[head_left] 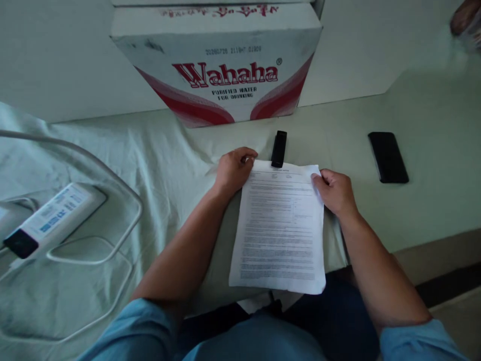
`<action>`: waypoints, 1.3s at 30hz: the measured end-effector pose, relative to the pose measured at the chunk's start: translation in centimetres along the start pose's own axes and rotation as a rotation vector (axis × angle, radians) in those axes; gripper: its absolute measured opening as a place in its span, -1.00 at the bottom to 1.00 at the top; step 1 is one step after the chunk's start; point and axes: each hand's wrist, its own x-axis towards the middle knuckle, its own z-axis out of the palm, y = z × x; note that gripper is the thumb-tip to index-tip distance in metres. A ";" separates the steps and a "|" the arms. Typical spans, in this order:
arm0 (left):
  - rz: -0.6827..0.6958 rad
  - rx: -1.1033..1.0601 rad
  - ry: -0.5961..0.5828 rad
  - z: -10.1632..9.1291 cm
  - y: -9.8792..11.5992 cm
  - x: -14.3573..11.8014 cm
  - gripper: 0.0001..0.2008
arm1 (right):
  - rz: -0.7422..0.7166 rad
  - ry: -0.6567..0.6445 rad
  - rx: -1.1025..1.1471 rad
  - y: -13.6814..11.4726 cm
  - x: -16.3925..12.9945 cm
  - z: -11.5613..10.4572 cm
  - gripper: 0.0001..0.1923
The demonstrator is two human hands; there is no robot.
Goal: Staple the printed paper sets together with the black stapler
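A stack of printed paper sheets (280, 228) lies on the pale green cloth (158, 165) in front of me, its near end hanging over the table's edge. My left hand (233, 169) pinches the stack's upper left corner. My right hand (334, 190) grips the upper right edge. A small black stapler-like object (278, 148) rests just beyond the top edge of the paper, between my two hands.
A white and red Wahaha water carton (221, 60) stands at the back. A black phone (388, 156) lies to the right. A white power strip (48, 218) with looping white cables (112, 200) sits at the left. Another person's hand (466, 17) shows at the top right corner.
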 end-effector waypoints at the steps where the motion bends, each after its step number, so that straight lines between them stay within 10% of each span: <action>1: 0.065 -0.031 0.034 0.3 0.1 0.0 -0.69 | 0.003 0.013 -0.010 -0.2 -0.1 0.1 -0.59; 6: 0.206 -0.191 -0.035 1.5 1.0 -0.4 -0.54 | 0.009 0.036 -0.020 -0.5 -0.4 0.2 -0.59; 25: 0.626 0.261 -0.045 1.6 -1.0 -0.4 -0.51 | 0.022 0.022 -0.049 -0.4 -0.4 0.2 -0.61; 39: 0.547 0.214 -0.115 1.9 -1.3 -0.6 -0.41 | 0.007 0.024 0.013 -0.2 -0.4 0.3 -0.60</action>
